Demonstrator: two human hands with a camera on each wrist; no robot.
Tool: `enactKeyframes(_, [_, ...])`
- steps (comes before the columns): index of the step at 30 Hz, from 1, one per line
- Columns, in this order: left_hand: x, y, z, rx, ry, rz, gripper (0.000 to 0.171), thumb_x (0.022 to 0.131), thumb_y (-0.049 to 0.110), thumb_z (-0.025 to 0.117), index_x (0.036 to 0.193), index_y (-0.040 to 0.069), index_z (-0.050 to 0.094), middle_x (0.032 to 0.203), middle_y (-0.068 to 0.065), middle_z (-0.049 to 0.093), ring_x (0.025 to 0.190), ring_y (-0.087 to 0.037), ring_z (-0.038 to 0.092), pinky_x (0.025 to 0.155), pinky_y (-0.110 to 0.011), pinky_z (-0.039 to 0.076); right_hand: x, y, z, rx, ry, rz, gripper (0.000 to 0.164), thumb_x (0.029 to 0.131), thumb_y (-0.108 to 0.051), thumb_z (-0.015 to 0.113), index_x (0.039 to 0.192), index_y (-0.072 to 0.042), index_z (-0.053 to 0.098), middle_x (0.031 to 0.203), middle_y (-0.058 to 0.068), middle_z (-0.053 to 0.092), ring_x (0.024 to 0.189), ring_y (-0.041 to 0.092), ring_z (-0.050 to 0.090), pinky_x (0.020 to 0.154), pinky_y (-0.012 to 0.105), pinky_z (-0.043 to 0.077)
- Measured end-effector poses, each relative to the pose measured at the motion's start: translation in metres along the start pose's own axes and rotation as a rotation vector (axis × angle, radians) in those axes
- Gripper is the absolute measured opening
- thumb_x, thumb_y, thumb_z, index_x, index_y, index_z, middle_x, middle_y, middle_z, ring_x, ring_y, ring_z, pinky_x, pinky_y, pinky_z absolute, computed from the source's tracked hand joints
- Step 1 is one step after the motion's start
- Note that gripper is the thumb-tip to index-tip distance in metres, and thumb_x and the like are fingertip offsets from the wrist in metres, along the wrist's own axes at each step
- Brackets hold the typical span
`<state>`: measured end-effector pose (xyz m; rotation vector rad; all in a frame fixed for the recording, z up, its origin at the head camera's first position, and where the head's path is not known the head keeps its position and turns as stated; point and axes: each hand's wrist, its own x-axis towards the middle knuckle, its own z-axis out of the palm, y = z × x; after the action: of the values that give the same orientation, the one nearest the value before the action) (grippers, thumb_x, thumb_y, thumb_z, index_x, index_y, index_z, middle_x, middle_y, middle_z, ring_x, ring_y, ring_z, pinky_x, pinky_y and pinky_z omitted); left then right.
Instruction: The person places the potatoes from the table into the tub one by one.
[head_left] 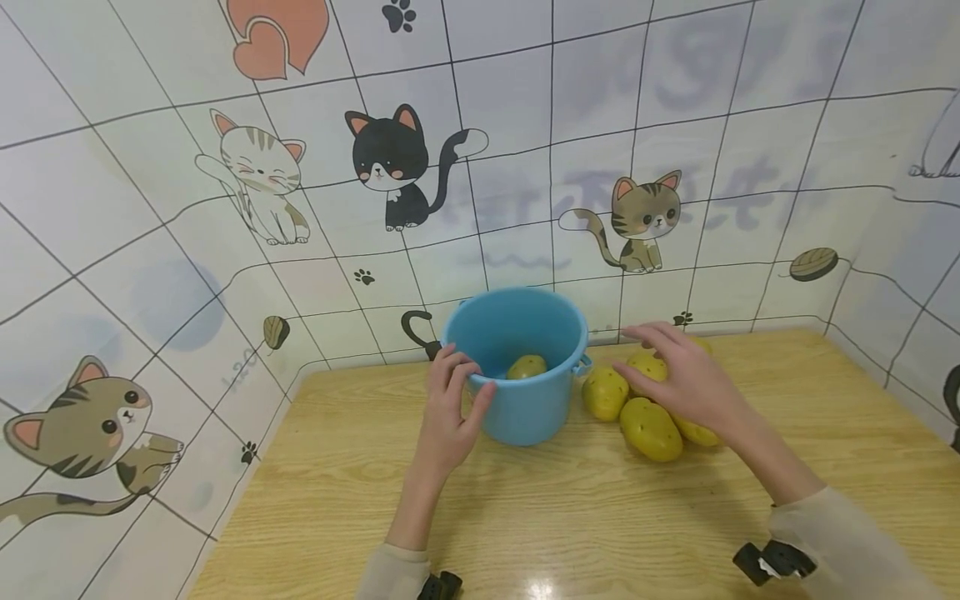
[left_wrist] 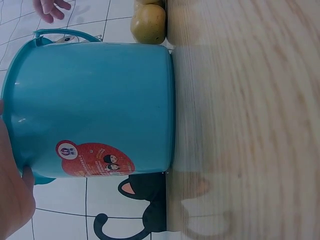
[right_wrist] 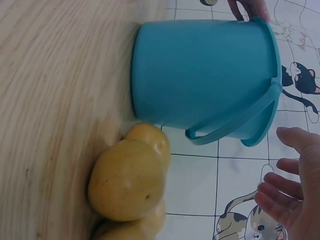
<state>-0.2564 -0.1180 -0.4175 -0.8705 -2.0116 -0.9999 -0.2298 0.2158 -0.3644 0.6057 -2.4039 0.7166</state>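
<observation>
- Your left hand [head_left: 453,400] holds the blue bucket [head_left: 528,408] by its rim on the left, near side, fingers bent over the edge and thumb outside.
- Your right hand [head_left: 690,379] is empty, fingers loosely spread and thumb held apart; it hangs above the potatoes [head_left: 651,429], to the right of the bucket's rim, touching neither.
- You have the bucket upright near the back edge of the surface [head_left: 570,517], slightly left of that edge's middle and well apart from both back corners.
- Inside the bucket you can see one potato [head_left: 528,366] lying low.
- The other potatoes sit close together near the back edge, right of its middle; your right hand hides some, so you cannot tell their exact number.
- The nearest of them is just beside the bucket; you cannot tell if they touch.
- The bucket's handle [right_wrist: 235,117] hangs down outside the rim, and a red sticker [left_wrist: 97,159] is on its side.
- Behind the back edge you face a wall [head_left: 517,250] with cartoon cats.
</observation>
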Motion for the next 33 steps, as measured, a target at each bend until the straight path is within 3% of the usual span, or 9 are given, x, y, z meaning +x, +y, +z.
enactKeyframes(11, [-0.001, 0.0, 0.0, -0.005, -0.007, -0.01, 0.02, 0.102, 0.026, 0.058, 0.108, 0.007, 0.058, 0.122, -0.012, 0.049, 0.141, -0.037, 0.033, 0.115, -0.056, 0.029, -0.019, 0.018, -0.004, -0.07, -0.05, 0.04, 0.05, 0.093, -0.029, 0.075, 0.134, -0.007, 0.059, 0.127, 0.015, 0.06, 0.101, 0.034, 0.063, 0.077, 0.057, 0.056])
enactKeyframes(17, [0.0, 0.0, 0.001, -0.008, -0.003, -0.005, 0.021, 0.103, 0.026, 0.058, 0.108, 0.006, 0.057, 0.122, -0.013, 0.049, 0.138, -0.044, 0.034, 0.115, -0.056, 0.029, -0.028, 0.028, -0.006, -0.086, -0.074, 0.064, 0.051, 0.093, -0.029, 0.074, 0.135, -0.004, 0.057, 0.129, 0.02, 0.059, 0.102, 0.038, 0.064, 0.077, 0.06, 0.055])
enactKeyframes(25, [0.0, 0.0, 0.002, -0.015, 0.009, 0.009, 0.024, 0.104, 0.029, 0.056, 0.108, 0.005, 0.057, 0.12, -0.013, 0.049, 0.14, -0.038, 0.033, 0.115, -0.056, 0.029, -0.042, 0.044, -0.007, -0.109, -0.083, 0.069, 0.052, 0.088, -0.024, 0.079, 0.129, 0.001, 0.06, 0.122, 0.021, 0.06, 0.104, 0.041, 0.061, 0.079, 0.062, 0.054])
enactKeyframes(33, [0.0, 0.001, 0.003, -0.027, 0.014, 0.006, 0.022, 0.104, 0.028, 0.056, 0.107, 0.006, 0.057, 0.12, -0.013, 0.049, 0.14, -0.037, 0.033, 0.115, -0.056, 0.029, -0.055, 0.062, -0.009, -0.13, -0.148, 0.141, 0.058, 0.089, -0.031, 0.078, 0.132, 0.002, 0.056, 0.121, 0.026, 0.06, 0.102, 0.043, 0.062, 0.075, 0.063, 0.053])
